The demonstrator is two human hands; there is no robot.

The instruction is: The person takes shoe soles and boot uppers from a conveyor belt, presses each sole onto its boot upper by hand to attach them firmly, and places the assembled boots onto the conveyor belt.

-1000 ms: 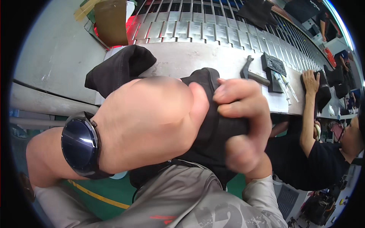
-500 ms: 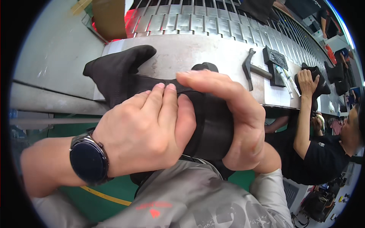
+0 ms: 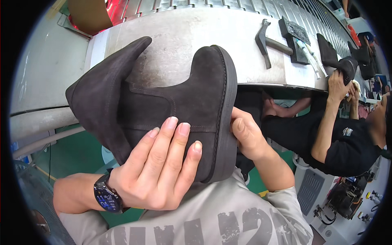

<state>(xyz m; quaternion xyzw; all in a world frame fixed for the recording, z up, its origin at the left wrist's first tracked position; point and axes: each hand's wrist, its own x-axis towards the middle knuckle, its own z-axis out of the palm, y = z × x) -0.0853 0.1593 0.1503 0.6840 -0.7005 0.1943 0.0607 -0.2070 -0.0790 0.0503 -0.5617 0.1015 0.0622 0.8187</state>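
A dark brown suede boot (image 3: 196, 87) is held on its side in front of me, partly over the bench's near edge. Its toe points away from me and its thick dark sole (image 3: 227, 102) faces right. The tall shaft flares out to the left, folded over near its top. My left hand (image 3: 159, 167) lies on the near side of the boot with its fingers stretched out; the thumb is hidden. With bent fingers and thumb, my right hand (image 3: 247, 134) grips the sole's edge, some fingertips hidden by it.
On the bench (image 3: 175, 36) lie a hammer (image 3: 277, 45), a dark block (image 3: 295, 34) and white pen-like tubes (image 3: 308, 57). A metal roller conveyor (image 3: 196, 4) runs behind. To the right, a co-worker (image 3: 347, 139) in black handles another dark boot (image 3: 347, 69).
The boot has turned so its side and sole edge show. My right hand has moved from over the boot to its sole; my left fingers have spread along its side.
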